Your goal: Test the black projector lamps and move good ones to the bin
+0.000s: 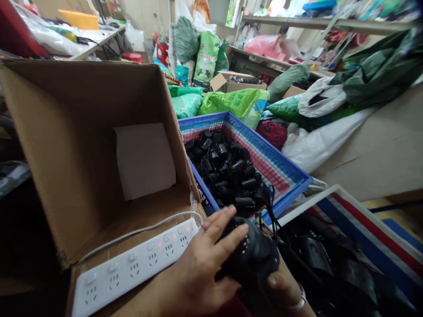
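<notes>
Both of my hands are on a black rounded plastic device (256, 253) with a slotted face and thin black cables. My left hand (208, 264) lies over its left side, fingers curled across the slotted part. From the right, my right hand (287, 281) grips it low, with the thumb showing and most fingers hidden behind it. Just beyond is a blue-rimmed basket (280, 165) lined with striped material, holding many small black cylindrical parts (231, 165) with wires. A white power strip (135, 266) with several sockets and some lit red lights lies beside my left forearm.
An open cardboard box (29, 145) on its side stands at left, with a loose cardboard sheet (145, 160) inside. A white-rimmed striped crate (353, 215) of larger black parts sits at right. Sacks (231, 101) and shelves (294, 22) fill the background.
</notes>
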`<state>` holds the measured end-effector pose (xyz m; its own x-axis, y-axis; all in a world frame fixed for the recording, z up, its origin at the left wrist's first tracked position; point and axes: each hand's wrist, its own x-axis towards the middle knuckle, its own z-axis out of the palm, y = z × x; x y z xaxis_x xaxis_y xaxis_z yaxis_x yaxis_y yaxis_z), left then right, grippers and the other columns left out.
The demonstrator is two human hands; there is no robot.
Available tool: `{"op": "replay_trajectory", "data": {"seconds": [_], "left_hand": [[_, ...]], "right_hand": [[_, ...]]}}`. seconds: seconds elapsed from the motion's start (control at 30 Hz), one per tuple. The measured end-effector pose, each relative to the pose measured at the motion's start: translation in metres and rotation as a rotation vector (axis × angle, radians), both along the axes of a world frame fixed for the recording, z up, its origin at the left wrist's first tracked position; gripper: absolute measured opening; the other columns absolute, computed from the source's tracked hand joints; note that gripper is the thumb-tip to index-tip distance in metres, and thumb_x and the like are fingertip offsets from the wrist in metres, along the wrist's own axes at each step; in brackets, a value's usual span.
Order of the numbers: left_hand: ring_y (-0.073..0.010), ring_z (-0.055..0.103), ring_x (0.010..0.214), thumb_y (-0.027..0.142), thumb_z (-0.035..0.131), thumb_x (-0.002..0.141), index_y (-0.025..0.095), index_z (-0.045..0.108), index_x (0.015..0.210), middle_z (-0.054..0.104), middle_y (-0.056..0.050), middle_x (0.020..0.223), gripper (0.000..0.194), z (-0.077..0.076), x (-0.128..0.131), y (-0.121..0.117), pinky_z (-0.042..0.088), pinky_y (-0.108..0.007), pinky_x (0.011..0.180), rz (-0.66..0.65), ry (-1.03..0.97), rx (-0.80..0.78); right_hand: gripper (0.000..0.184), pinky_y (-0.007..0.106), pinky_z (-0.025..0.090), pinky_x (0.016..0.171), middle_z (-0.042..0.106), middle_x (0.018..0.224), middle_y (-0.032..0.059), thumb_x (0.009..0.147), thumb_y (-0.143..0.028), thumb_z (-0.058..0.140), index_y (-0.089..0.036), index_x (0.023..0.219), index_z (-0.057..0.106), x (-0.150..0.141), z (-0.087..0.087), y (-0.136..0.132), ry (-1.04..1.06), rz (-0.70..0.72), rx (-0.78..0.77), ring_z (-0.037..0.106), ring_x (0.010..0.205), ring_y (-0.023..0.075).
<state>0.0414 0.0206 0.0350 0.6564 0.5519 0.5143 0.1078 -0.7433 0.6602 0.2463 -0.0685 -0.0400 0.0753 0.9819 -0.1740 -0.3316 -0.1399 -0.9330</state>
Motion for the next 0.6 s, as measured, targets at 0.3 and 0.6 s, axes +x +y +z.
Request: {"op": "replay_trajectory", "data": {"seconds": [0.3,0.6], "left_hand": [[-0.027,0.062,0.104,0.023,0.073,0.066,0.033,0.055,0.12,0.063,-0.006,0.119,0.058,-0.013,-0.001,0.022,0.054,-0.039,0.085,-0.233,0.091,-0.23],[-0.0293,0.054,0.114,0.033,0.072,0.067,0.034,0.045,0.129,0.051,-0.007,0.133,0.068,-0.057,0.008,0.019,0.05,-0.039,0.089,-0.105,0.089,-0.226]], "right_hand": [[0.091,0.033,0.044,0.08,0.059,0.101,0.0012,0.026,-0.031,0.089,-0.028,0.11,0.054,0.024,0.014,-0.01,0.066,0.054,-0.005,0.059,0.089,0.0219],[0.063,0.037,0.052,0.069,0.066,0.086,0.0044,0.048,-0.035,0.084,-0.015,0.102,0.059,0.145,0.061,-0.081,-0.681,-0.936,-0.304,0.062,0.077,0.0232]]}}
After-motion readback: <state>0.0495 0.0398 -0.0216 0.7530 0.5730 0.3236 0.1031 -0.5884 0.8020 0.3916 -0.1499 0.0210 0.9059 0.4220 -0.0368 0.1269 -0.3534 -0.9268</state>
